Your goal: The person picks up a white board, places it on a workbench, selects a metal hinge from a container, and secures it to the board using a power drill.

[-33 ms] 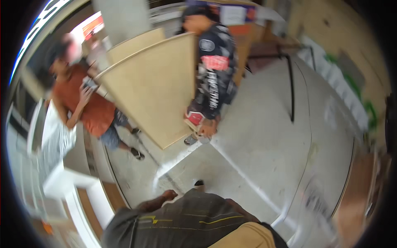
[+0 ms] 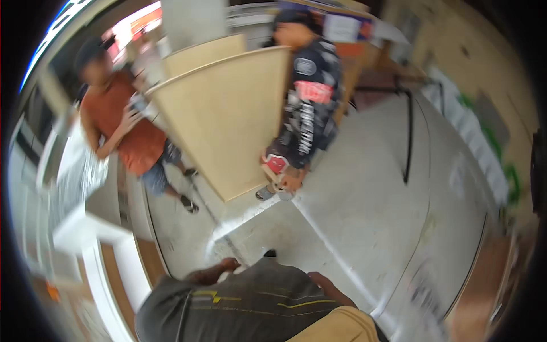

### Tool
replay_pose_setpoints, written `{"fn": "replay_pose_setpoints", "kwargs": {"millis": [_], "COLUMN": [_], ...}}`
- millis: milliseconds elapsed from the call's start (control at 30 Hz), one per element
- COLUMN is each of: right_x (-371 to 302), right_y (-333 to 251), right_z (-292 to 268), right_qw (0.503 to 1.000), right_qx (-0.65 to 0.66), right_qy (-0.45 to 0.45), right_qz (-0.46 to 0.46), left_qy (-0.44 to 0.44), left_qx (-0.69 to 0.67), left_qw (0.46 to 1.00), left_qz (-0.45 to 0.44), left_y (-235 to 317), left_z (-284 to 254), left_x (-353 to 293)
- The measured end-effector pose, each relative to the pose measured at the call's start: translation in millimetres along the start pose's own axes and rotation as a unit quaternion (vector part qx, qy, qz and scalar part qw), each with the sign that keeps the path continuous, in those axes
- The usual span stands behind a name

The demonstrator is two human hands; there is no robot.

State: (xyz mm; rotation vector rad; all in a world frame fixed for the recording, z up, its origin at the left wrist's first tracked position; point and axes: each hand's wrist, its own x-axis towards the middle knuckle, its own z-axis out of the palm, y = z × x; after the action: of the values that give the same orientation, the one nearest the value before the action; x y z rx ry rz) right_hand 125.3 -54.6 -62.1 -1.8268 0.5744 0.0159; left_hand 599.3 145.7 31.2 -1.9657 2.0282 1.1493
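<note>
My left hand (image 2: 231,264) hangs low in front of my dark grey shirt (image 2: 245,302), over the concrete floor. It is small and smeared, so its fingers and anything in them cannot be made out. On the right side only my forearm (image 2: 333,288) shows; my right hand is hidden. Ahead, a tall pale wooden panel (image 2: 222,114) stands upright, narrowing toward its foot. A person in a black patterned shirt (image 2: 313,97) stands bent at its right edge, hands (image 2: 292,181) low near a pale object. Another person in an orange top (image 2: 122,119) holds up a small greyish item (image 2: 138,102).
White lines (image 2: 327,233) meet at a corner on the floor ahead. White and brown cabinet parts (image 2: 134,262) stand at my left. A black metal frame (image 2: 409,137) and a thin cable (image 2: 424,222) lie toward the right. White sheeting with green (image 2: 473,137) lines the right wall.
The view has shifted slightly, so the panel and both people appear farther right. The orange-topped person's item sits a little lower against the body. My left hand stays low.
</note>
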Motion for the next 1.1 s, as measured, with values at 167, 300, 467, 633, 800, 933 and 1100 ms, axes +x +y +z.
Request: {"fn": "replay_pose_setpoints", "kwargs": {"millis": [167,300,467,633,800,933,1100], "right_x": [-5,24,-64,-49,-41,-38,73], "right_y": [15,-126,-228,-308,-316,-217,-34], "right_z": [-317,-529,-732,-786,-834,-861,-753], "right_qw": [0.879,0.755,0.804,0.78,0.786,0.808,0.901], "right_qx": [0.237,0.388,0.235,0.211,0.182,0.149,-0.114], "right_qy": [0.405,0.52,0.547,0.588,0.591,0.569,0.417], "right_qz": [0.084,0.098,-0.006,0.038,0.02,-0.029,-0.021], "left_qy": [0.034,0.079,0.154,0.137,0.077,0.074,0.07], "left_qx": [-0.088,-0.12,-0.133,-0.142,-0.156,-0.109,-0.062], "left_qw": [0.975,0.953,0.966,0.95,0.953,0.975,0.991], "left_qz": [-0.203,-0.268,-0.158,-0.243,-0.248,-0.179,-0.092], "left_y": [-18,-14,10,37,93,126,165], "left_z": [-23,-55,-96,-61,-9,-1,48], "left_x": [76,82,136,133,133,130,149]}}
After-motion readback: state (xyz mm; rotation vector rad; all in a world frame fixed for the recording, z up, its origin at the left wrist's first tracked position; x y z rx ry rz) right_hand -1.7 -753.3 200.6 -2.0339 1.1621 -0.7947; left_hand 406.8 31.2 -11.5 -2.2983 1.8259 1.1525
